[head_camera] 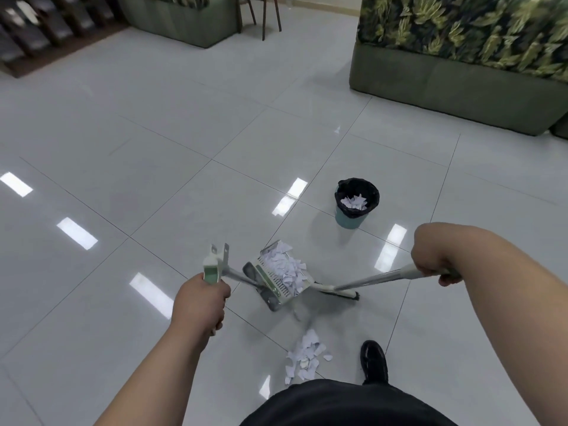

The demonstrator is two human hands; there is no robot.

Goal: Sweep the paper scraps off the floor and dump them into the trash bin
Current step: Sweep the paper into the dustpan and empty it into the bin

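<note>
I see a pile of scraps [307,355] lying on the floor [153,149] near a black shoe [373,361], with more heaped in the dustpan [270,290] just beyond. The bin [356,204], with scraps inside, stands farther off to the right. The left hand [199,299] is wrapped round the dustpan's handle. The right hand [430,259] grips the broom [368,279], whose head sits just beside the dustpan.

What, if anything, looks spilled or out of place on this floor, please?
A pile of paper scraps lies loose on the tiles beside the person's shoe, outside the already loaded dustpan. The trash bin stands upright; nothing else stands out.
</note>
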